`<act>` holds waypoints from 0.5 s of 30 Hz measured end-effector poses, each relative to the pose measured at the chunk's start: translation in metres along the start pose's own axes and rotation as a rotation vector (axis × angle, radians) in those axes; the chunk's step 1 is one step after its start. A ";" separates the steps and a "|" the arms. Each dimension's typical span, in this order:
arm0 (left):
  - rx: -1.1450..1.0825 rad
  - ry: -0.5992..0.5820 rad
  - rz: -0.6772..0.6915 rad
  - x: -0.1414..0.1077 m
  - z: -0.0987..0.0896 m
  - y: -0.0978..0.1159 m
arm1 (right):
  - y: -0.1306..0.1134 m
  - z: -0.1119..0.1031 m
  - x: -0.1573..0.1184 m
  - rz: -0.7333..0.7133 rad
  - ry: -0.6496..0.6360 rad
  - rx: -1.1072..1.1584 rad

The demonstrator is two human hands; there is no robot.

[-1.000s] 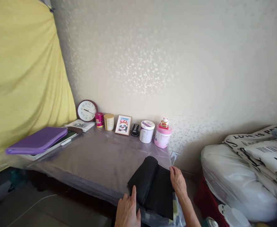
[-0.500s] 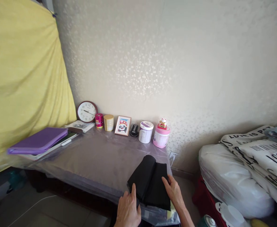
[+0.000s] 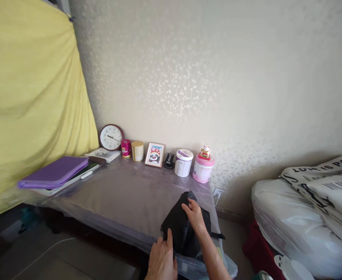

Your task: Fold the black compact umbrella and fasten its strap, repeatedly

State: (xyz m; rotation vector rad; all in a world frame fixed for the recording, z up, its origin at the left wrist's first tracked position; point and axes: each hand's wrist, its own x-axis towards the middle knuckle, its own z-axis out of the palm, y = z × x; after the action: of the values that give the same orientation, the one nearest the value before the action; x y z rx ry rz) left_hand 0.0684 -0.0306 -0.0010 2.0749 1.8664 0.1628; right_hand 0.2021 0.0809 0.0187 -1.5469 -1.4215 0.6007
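A black folded cloth-like item lies at the near right corner of the plastic-covered table, with a dark strap sticking out to its right. At its near left edge rests my left hand, index finger stretched along the black material and thumb by the edge. My right hand reaches over the item and pinches its upper edge between thumb and fingers, lifting a flap. The part under my right forearm is hidden.
Along the wall stand a clock, a pink can, a framed panda picture, a white tub and a pink-lidded tub. A purple folder lies left. White bag sits right of the table.
My right hand has moved from the item's right edge up and left to its upper edge, gripping it there. The right part is now folded or bunched, and a strap shows. The view shifted slightly.
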 end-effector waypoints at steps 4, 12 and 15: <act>-0.003 -0.026 0.016 0.001 0.000 -0.001 | 0.004 0.013 0.003 0.025 -0.038 -0.158; -0.029 0.036 0.025 -0.003 0.000 -0.002 | 0.007 0.016 0.003 0.047 -0.089 -0.254; -0.041 0.062 0.035 -0.006 -0.002 -0.004 | 0.004 0.014 0.004 0.067 -0.111 -0.252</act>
State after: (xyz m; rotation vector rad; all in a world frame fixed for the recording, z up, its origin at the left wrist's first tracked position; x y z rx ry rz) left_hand 0.0629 -0.0361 0.0001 2.0977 1.8475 0.2752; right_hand 0.1930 0.0889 0.0101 -1.7877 -1.5822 0.5716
